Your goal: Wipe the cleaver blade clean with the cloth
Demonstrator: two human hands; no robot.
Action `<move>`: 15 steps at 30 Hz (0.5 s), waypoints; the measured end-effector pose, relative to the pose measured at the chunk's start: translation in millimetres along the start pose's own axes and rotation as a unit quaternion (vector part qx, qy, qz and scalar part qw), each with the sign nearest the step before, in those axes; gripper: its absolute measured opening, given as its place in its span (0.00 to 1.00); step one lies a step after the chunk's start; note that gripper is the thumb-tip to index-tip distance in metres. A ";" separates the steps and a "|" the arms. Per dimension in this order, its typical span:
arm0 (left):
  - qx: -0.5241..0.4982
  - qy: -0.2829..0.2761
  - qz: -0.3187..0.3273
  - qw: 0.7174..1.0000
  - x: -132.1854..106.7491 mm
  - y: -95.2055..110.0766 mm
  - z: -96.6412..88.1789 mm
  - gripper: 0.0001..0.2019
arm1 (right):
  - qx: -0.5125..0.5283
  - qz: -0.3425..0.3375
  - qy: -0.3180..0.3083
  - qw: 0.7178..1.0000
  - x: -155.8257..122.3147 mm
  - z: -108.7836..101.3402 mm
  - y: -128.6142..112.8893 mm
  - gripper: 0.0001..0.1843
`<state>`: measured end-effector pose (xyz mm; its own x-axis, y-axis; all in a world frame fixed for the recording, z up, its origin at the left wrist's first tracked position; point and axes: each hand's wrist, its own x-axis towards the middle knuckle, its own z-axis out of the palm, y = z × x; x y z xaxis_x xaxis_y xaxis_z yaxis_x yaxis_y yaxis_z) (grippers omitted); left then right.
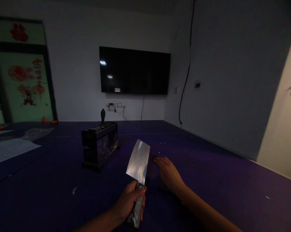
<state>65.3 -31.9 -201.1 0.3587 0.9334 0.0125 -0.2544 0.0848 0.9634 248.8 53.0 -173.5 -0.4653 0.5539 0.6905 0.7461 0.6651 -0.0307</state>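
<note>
My left hand [129, 201] is closed round the handle of a cleaver [138, 161], whose broad shiny blade points up and away over the dark purple surface [208, 180]. Just to the right of the blade, my right hand [168, 172] lies low over the surface, palm down, fingers stretched forward, holding nothing. A dark knife block [99, 145] with a clear front stands ahead to the left; one dark handle [103, 116] sticks up from its top.
A black TV [135, 70] hangs on the far wall with a socket strip [116, 105] and cables below it. White sheets [10, 148] lie at the left. A glass door with red decorations [24, 80] is at far left. Small white scraps dot the surface.
</note>
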 end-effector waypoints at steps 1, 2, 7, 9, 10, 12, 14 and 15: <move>0.005 0.008 0.005 1.000 -0.4 0.8 0.6 0.20 | 0.003 0.000 0.001 1.000 -0.1 -0.2 0.1 0.24; 0.010 0.017 0.010 1.000 -0.6 1.6 1.0 0.21 | 0.006 0.001 0.002 1.000 -0.1 -0.5 0.2 0.25; 0.045 0.074 0.033 0.996 -1.6 3.6 1.1 0.22 | 0.022 0.001 0.006 1.000 -0.6 -1.7 0.1 0.24; 0.066 0.091 0.037 0.993 -2.2 3.9 1.1 0.21 | 0.030 -0.004 0.011 0.999 -0.8 -1.5 0.6 0.24; 0.078 0.099 0.039 0.991 -2.6 4.1 1.3 0.20 | 0.032 -0.008 0.015 0.999 -1.0 -1.3 0.8 0.24; 0.100 0.116 0.040 0.987 -3.8 4.3 1.8 0.19 | 0.032 -0.018 0.026 0.999 -1.2 -1.2 1.1 0.24; 0.120 0.132 0.043 0.983 -5.4 4.5 2.5 0.18 | 0.032 -0.028 0.037 0.998 -1.4 -1.7 0.4 0.24; 0.129 0.139 0.046 0.981 -6.2 4.5 2.7 0.18 | 0.033 -0.033 0.043 0.998 -1.5 -2.2 -0.3 0.24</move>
<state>64.4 -38.2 -196.1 0.0767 0.9950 0.0635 -0.0259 -0.0616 0.9978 250.4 50.8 -172.9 -0.4686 0.4643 0.7516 0.6806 0.7321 -0.0279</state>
